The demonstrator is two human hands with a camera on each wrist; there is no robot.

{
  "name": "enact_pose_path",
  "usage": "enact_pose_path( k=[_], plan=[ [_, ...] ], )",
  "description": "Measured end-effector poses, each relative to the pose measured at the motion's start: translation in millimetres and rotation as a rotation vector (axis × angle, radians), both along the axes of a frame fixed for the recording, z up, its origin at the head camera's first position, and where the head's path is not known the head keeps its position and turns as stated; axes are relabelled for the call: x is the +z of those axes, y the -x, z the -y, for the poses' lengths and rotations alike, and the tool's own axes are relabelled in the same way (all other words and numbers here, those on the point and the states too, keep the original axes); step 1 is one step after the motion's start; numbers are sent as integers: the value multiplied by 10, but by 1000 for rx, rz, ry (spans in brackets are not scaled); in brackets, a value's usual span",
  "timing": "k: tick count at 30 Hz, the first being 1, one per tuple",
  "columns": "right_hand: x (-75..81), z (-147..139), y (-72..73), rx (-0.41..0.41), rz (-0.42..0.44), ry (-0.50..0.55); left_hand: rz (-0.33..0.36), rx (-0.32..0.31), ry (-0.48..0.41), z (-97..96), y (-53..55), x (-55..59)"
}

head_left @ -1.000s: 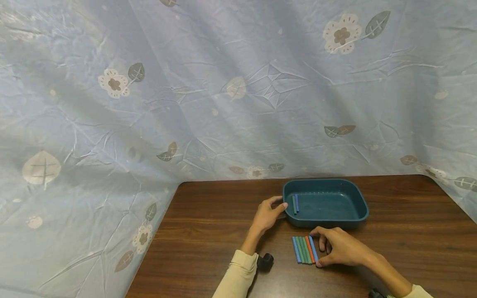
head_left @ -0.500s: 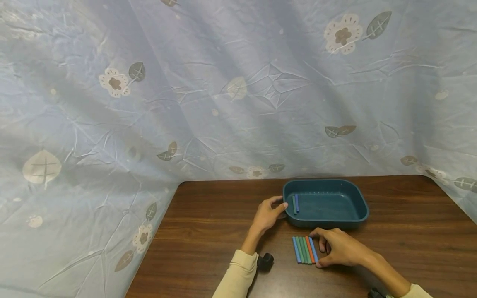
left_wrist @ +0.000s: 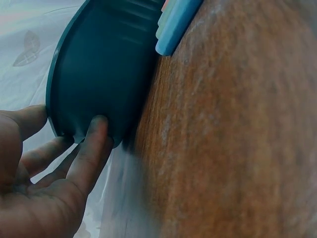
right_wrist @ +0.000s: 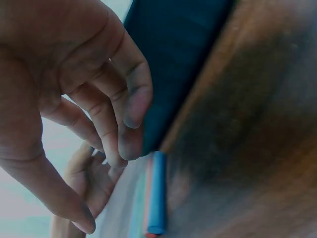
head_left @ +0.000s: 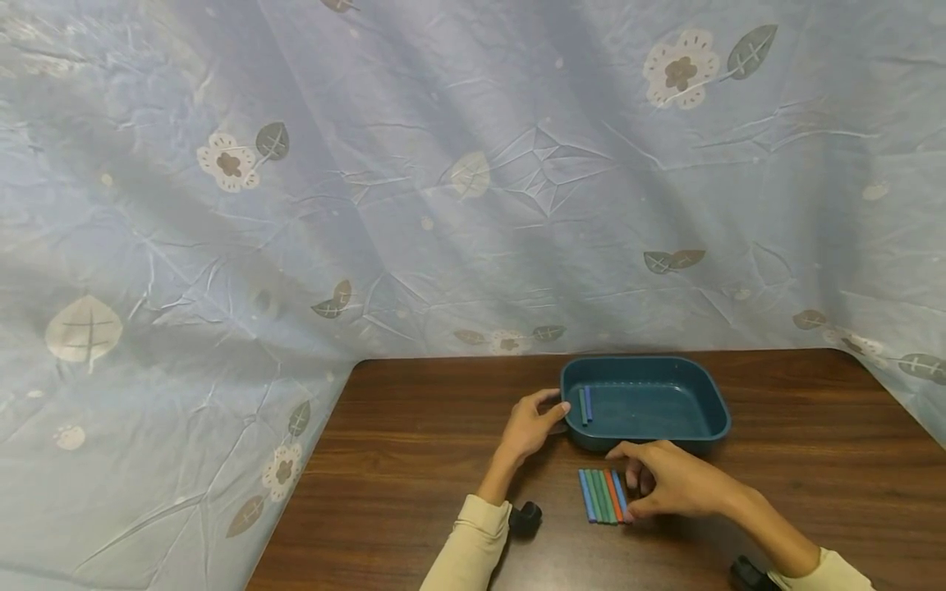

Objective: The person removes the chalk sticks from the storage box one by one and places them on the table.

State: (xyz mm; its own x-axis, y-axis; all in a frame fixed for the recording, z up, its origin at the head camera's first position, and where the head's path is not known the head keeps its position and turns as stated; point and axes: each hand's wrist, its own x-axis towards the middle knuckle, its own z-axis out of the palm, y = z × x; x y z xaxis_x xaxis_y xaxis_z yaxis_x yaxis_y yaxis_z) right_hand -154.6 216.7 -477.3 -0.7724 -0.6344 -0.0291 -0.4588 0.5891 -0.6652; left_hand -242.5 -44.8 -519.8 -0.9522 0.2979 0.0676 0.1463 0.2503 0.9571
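Observation:
A dark teal plastic tray lies at the far side of the table. My left hand holds its left end, thumb on the rim and fingers against the outer wall. Inside at the left are a green chalk stick and a blue one. In front of the tray, several chalk sticks lie side by side, with a red one and a blue one at the right end. Over that end hovers my right hand, fingers bent, thumb apart, nothing between them.
The brown wood-grain table reaches back to a pale blue patterned sheet, which hangs behind and at both sides. A black wrist camera sits by the left sleeve.
My right hand has risen a little from the right end of the chalk row and shifted left over it. My left hand and the tray stay put.

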Motion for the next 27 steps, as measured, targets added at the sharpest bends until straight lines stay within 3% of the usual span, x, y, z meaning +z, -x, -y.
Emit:
enact_pose_path(
  k=[7,13,21,25,27],
  plan=[
    [215,71,34,16,-45,9,31,-13,-61,-5,5,-14],
    [344,95,114,7,-112,34,-3,-3,-10,-5,-10,15],
    [327,77,270,-30,-198,43,7,-1,-5,2,-25,28],
    [314,83,350,-45,-236,32,-30,29,57,2,-22,20],
    [302,85,399,-56,-247,28,-25,31,45,0,-18,8]
  ],
)
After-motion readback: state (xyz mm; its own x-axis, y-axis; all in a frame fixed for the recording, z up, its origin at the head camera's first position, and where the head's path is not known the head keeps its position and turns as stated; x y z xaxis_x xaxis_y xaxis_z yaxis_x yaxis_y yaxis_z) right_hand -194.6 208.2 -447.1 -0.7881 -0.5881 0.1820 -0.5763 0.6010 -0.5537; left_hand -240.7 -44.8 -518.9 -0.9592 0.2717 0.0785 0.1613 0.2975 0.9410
